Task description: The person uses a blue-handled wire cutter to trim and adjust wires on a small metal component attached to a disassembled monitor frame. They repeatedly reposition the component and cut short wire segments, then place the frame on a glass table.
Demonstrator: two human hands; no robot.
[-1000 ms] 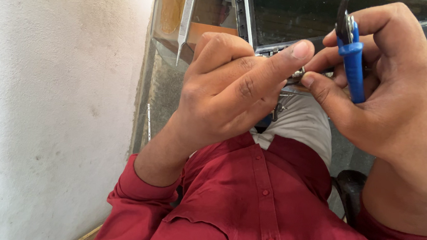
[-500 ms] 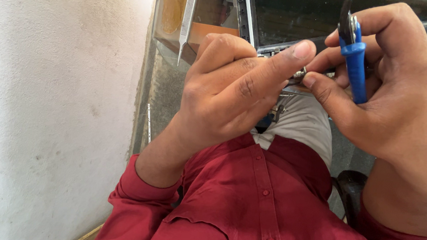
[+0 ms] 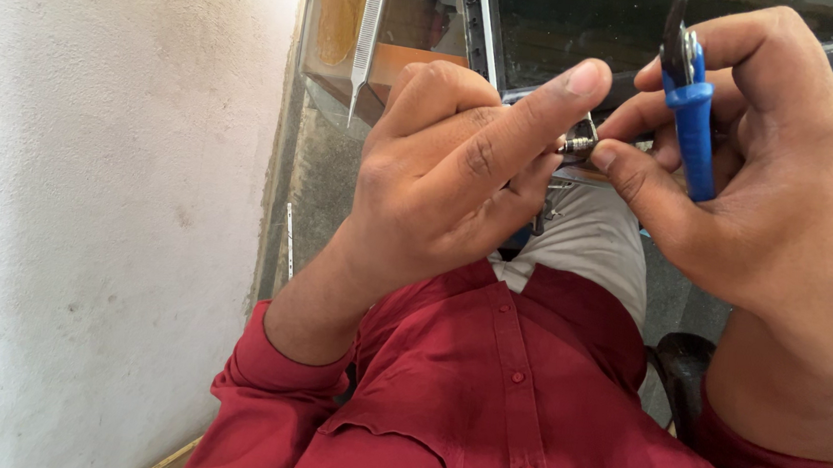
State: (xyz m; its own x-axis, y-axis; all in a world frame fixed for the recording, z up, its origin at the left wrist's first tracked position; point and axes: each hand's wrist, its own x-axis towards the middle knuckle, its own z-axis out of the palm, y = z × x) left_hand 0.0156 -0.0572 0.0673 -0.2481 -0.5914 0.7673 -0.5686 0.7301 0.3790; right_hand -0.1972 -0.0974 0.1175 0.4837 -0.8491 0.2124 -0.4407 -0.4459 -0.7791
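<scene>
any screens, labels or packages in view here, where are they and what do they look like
Dark flat screen panel: top centre, behind the hands, rectangular, black glossy face with a thin pale metal frame along its left and lower edges; nothing shows on it.
Packages, labels, signs: none to be seen.
Left hand and right hand, which grips blue-handled pliers, pinch a small metal part in front of the panel's lower edge.

A small metal part (image 3: 579, 146) sits between both hands, pliers (image 3: 689, 106) in the right hand (image 3: 771, 190), tweezers (image 3: 367, 35) lying beyond the left hand (image 3: 449, 187).
</scene>
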